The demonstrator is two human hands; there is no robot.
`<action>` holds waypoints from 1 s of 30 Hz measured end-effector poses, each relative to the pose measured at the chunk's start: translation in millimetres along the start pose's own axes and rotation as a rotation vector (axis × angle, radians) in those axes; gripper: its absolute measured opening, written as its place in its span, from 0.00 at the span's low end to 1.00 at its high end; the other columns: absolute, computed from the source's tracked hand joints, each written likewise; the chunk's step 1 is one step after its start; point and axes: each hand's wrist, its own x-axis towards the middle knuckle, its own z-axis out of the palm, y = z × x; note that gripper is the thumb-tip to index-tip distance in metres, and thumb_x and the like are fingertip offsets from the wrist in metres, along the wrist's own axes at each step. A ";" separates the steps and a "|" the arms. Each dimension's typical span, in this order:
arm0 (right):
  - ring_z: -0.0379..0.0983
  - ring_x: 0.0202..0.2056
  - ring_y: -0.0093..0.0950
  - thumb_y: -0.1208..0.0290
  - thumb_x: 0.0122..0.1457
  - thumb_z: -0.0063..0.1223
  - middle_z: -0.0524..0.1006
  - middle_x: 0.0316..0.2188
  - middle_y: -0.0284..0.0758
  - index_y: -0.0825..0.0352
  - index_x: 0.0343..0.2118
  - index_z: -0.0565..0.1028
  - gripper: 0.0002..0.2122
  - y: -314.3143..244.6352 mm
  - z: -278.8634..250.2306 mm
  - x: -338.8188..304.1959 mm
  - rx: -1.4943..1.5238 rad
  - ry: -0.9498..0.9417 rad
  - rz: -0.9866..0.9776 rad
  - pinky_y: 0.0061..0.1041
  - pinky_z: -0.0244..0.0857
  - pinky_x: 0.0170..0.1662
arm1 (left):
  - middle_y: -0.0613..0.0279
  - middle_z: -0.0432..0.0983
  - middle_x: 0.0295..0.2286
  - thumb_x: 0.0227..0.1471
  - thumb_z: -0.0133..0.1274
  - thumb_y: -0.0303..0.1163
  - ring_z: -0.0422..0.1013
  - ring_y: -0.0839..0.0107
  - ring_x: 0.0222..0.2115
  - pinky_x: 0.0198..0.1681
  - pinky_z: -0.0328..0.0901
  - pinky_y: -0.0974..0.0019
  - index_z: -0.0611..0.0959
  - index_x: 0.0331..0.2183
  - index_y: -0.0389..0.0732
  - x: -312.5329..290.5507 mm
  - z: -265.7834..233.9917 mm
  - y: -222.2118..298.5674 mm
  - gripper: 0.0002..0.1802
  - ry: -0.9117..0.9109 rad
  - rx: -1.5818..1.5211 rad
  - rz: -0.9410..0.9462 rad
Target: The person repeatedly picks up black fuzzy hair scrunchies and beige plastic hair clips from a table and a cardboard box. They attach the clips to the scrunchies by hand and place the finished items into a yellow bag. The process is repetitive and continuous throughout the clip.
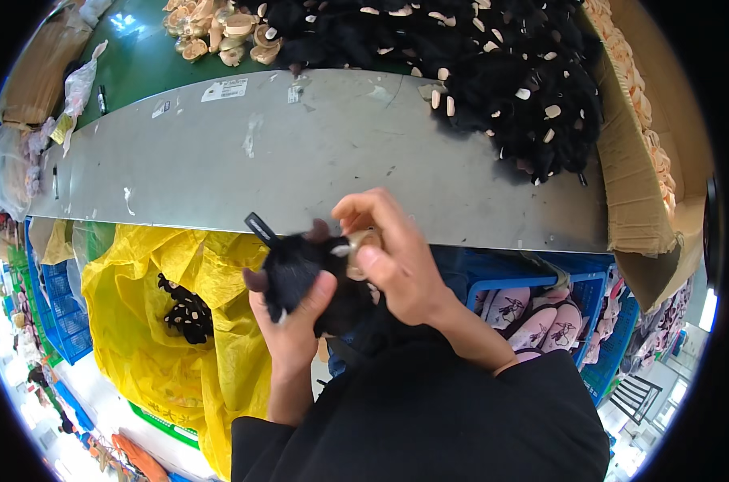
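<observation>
I have my left grip clamped around a black plush, my right grip pinching a beige piece against it.

A blue crate is holding pink printed pieces, a black slatted chair is standing farther right, and a white label is sticking to the metal tabletop.

The left hand grips with its thumb slanting up and rightward; the right hand, set higher, arches its fingers opposite the thumb. Both bare forearms converge from below.
</observation>
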 end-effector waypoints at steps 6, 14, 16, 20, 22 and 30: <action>0.76 0.29 0.21 0.68 0.63 0.57 0.77 0.36 0.36 0.73 0.46 0.72 0.14 -1.6 -7.3 -5.7 0.538 -0.075 0.306 0.19 0.71 0.28 | 0.60 0.77 0.40 0.54 0.61 0.20 0.74 0.73 0.39 0.46 0.69 0.68 0.76 0.46 0.35 1.5 1.8 1.2 0.17 0.269 -0.109 -0.061; 0.75 0.31 0.18 0.73 0.63 0.56 0.76 0.38 0.35 0.69 0.46 0.73 0.10 -14.3 -0.4 -10.8 0.519 -0.049 0.143 0.16 0.70 0.30 | 0.60 0.78 0.38 0.56 0.60 0.22 0.74 0.73 0.38 0.45 0.70 0.67 0.77 0.45 0.35 1.3 5.2 -3.5 0.14 0.272 -0.123 -0.064; 0.74 0.32 0.16 0.74 0.64 0.55 0.76 0.37 0.34 0.68 0.46 0.72 0.10 -19.8 0.0 -11.7 0.520 -0.066 0.165 0.15 0.69 0.33 | 0.60 0.78 0.39 0.57 0.59 0.22 0.74 0.73 0.39 0.45 0.70 0.67 0.78 0.44 0.34 -0.3 4.9 -3.2 0.13 0.247 -0.126 -0.062; 0.74 0.29 0.15 0.73 0.65 0.54 0.76 0.33 0.31 0.67 0.46 0.72 0.09 -20.2 2.6 -11.0 0.369 -0.070 0.133 0.15 0.67 0.31 | 0.60 0.78 0.39 0.57 0.59 0.23 0.74 0.73 0.39 0.45 0.70 0.67 0.78 0.44 0.34 -3.4 6.1 -4.9 0.12 0.242 -0.128 -0.036; 0.74 0.29 0.16 0.73 0.65 0.53 0.76 0.31 0.30 0.67 0.46 0.71 0.09 -22.0 5.8 -11.1 0.355 -0.038 0.143 0.15 0.67 0.31 | 0.60 0.78 0.40 0.57 0.59 0.23 0.74 0.73 0.39 0.45 0.70 0.68 0.78 0.44 0.33 -3.8 5.4 -5.2 0.13 0.218 -0.121 -0.024; 0.76 0.30 0.22 0.72 0.64 0.54 0.78 0.30 0.35 0.67 0.44 0.71 0.08 -23.7 10.7 -9.6 0.111 0.003 -0.024 0.20 0.68 0.34 | 0.60 0.77 0.40 0.57 0.58 0.21 0.74 0.73 0.39 0.45 0.69 0.69 0.76 0.46 0.33 -9.9 10.5 -3.0 0.15 0.232 -0.157 -0.045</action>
